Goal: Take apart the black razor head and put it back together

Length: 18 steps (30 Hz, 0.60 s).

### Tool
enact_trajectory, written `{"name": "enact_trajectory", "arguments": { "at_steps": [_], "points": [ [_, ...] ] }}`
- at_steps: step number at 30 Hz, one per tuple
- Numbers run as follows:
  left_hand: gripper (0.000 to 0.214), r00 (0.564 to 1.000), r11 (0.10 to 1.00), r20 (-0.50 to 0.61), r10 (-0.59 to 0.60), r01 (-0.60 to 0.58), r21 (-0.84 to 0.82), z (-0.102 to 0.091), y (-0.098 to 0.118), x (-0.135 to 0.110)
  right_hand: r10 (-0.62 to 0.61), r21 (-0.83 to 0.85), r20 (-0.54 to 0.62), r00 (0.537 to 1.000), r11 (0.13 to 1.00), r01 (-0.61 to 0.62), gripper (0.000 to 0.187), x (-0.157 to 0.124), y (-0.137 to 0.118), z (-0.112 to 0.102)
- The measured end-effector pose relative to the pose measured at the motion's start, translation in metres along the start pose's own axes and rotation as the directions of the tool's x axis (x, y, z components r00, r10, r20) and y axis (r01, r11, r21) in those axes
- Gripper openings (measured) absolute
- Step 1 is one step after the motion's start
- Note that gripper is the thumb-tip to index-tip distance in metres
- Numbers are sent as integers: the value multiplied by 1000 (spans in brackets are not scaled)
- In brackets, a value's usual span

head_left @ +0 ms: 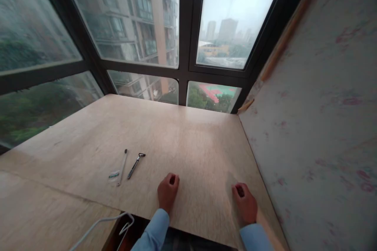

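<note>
My left hand [168, 193] rests near the front of the pale stone ledge [188, 145], its fingers curled into a loose fist with nothing visible in them. Further right, close to the wall, my right hand [245, 203] is curled the same way, also with nothing to be seen inside. Left of my left hand lies a razor [135, 167] with a dark handle, its head pointing away from me. Beside it is a slim, light toothbrush [122, 168] with a dark head. A small clear packet with a green strip [113, 175] lies at the toothbrush's lower end.
A white cable [100, 220] loops over the front edge at lower left, by a dark opening [191, 239] below the ledge. Dark-framed windows [183, 47] bound the back and left. A flower-patterned wall [318, 125] closes off the right side.
</note>
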<state>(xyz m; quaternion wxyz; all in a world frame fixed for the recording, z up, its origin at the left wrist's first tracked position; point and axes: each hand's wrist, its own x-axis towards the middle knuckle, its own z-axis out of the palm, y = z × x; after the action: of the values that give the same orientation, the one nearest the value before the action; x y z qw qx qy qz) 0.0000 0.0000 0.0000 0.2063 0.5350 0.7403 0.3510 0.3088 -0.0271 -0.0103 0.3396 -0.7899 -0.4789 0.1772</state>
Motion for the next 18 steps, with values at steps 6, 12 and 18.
{"name": "enact_trajectory", "arguments": {
  "at_steps": [6,12,18],
  "points": [
    [25,1000,999,-24,19,-20,-36,4,-1,3,2,19,-2,1000,1000,-2,41,1,-2,-2],
    [32,993,976,-98,65,-84,-201,-6,-10,3,-15,16,-9,1000,1000,15,44,2,1,-4],
    [33,831,953,-548,96,82,291,-94,-49,49,-17,20,18,1000,1000,16,47,5,9,-4]
  ]
}}
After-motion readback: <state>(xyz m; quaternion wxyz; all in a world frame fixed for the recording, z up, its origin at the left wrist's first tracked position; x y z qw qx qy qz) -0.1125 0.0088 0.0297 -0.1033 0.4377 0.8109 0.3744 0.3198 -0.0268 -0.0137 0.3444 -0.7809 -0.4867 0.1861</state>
